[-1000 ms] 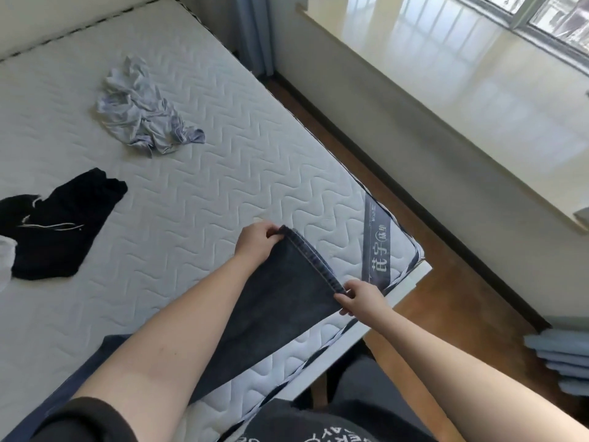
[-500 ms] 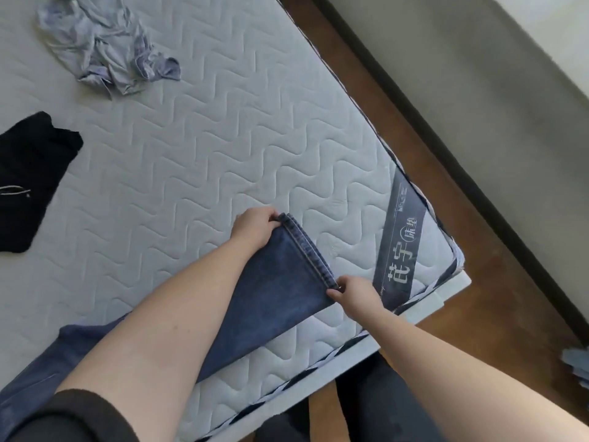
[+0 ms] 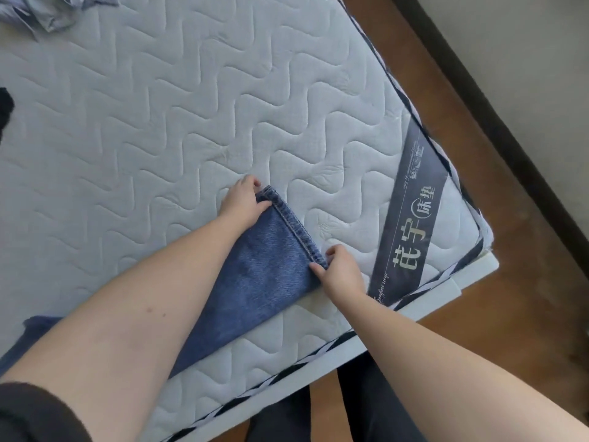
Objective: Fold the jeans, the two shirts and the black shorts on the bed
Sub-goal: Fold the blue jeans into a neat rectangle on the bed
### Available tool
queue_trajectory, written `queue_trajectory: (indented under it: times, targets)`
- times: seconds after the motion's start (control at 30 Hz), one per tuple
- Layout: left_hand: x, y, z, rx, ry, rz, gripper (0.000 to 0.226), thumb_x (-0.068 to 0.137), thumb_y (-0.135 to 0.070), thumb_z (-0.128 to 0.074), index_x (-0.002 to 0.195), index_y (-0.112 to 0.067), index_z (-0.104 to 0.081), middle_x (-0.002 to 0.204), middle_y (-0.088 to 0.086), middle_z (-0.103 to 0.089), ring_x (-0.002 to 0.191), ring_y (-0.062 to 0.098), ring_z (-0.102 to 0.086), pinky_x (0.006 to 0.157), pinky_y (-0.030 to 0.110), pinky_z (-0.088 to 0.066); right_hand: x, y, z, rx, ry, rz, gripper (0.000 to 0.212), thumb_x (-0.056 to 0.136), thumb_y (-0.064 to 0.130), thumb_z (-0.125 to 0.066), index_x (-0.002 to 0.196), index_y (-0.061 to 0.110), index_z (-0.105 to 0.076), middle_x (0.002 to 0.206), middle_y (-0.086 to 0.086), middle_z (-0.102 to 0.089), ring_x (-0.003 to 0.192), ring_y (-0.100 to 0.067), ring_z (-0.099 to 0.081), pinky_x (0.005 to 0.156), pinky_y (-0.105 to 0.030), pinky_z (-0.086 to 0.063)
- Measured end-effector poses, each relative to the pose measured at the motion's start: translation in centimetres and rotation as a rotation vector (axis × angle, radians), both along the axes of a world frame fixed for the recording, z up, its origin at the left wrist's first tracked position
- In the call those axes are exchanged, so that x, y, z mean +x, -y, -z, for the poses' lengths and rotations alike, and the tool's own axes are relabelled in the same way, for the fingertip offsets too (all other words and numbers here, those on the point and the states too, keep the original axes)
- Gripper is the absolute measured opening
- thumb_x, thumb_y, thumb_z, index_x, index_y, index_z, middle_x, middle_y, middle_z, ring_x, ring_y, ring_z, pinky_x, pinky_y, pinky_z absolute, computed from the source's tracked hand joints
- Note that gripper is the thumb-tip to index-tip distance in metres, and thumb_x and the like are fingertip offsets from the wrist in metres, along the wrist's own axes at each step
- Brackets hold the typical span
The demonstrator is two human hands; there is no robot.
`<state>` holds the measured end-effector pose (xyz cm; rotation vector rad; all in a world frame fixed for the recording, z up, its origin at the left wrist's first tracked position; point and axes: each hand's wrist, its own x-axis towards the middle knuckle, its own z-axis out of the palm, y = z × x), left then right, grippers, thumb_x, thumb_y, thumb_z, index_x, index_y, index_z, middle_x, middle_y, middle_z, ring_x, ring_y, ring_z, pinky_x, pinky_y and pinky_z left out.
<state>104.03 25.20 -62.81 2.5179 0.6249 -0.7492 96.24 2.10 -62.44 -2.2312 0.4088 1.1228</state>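
Blue jeans (image 3: 255, 282) lie stretched along the near edge of the quilted white mattress (image 3: 191, 106), their leg hem pointing right. My left hand (image 3: 243, 200) pinches the far corner of the hem. My right hand (image 3: 341, 271) pinches the near corner. My left forearm covers much of the leg; the waist end runs out of view at the lower left. A crumpled light grey-blue shirt (image 3: 47, 11) shows at the top left edge. A sliver of the black shorts (image 3: 4, 106) shows at the far left edge.
A dark label band (image 3: 411, 212) with pale lettering crosses the mattress corner at right. Beyond the corner lies brown wooden floor (image 3: 510, 282) and a dark skirting board along a pale wall. My dark trouser legs (image 3: 366, 409) stand against the bed's near edge.
The view has tilted down and moved closer, so the shirt and the shorts slid toward the frame edges. Both hands keep their pinch on the hem, which now lies flat on the mattress.
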Motion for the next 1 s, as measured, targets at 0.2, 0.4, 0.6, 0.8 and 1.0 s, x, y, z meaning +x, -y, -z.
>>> queue_trajectory:
  times: [0.2, 0.4, 0.6, 0.8, 1.0]
  targets:
    - [1.1, 0.7, 0.2, -0.099, -0.114, 0.079, 0.027, 0.092, -0.032, -0.067, 0.108, -0.010, -0.067, 0.106, 0.012, -0.068, 0.103, 0.031, -0.061, 0.075, 0.028, -0.038, 1.1, 0.1, 0.0, -0.052, -0.056, -0.248, 0.024, 0.085, 0.042, -0.064, 0.084, 0.020, -0.055, 0.100, -0.005, -0.059, 0.094, -0.028, -0.059, 0.079, -0.035, -0.046]
    - [3.2, 3.6, 0.6, -0.174, -0.115, 0.102, 0.029, 0.101, -0.030, -0.052, 0.116, -0.005, -0.057, 0.119, 0.018, -0.062, 0.111, 0.033, -0.056, 0.077, 0.028, -0.032, 2.3, 3.5, -0.9, -0.071, 0.021, -0.221, 0.028, 0.092, 0.045, -0.058, 0.089, 0.018, -0.050, 0.082, 0.000, -0.057, 0.080, -0.026, -0.056, 0.062, -0.034, -0.037]
    - [5.3, 7.5, 1.0, -0.182, -0.061, 0.181, 0.032, 0.100, -0.040, -0.050, 0.111, -0.011, -0.057, 0.114, 0.014, -0.065, 0.107, 0.032, -0.057, 0.081, 0.033, -0.039, 4.1, 7.5, -0.6, -0.191, 0.074, -0.235, 0.039, 0.090, 0.055, -0.058, 0.093, 0.018, -0.049, 0.085, -0.004, -0.062, 0.077, -0.027, -0.058, 0.060, -0.034, -0.041]
    - [3.6, 6.8, 0.8, -0.031, 0.058, 0.259, 0.044, 0.095, -0.047, -0.056, 0.129, -0.018, -0.052, 0.127, 0.007, -0.058, 0.119, 0.029, -0.052, 0.096, 0.041, -0.042, 3.9, 7.3, -0.6, -0.305, 0.183, -0.341, 0.048, 0.090, 0.058, -0.056, 0.108, 0.015, -0.047, 0.100, -0.006, -0.063, 0.088, -0.030, -0.063, 0.068, -0.037, -0.047]
    - [-1.5, 4.5, 0.5, 0.138, 0.083, 0.276, 0.053, 0.095, -0.042, -0.055, 0.143, -0.026, -0.041, 0.136, 0.002, -0.050, 0.126, 0.025, -0.046, 0.103, 0.041, -0.031, 2.1, 5.8, -1.1, -0.248, 0.546, -0.383, 0.055, 0.093, 0.038, -0.059, 0.139, 0.012, -0.044, 0.120, -0.010, -0.056, 0.109, -0.032, -0.053, 0.089, -0.044, -0.040]
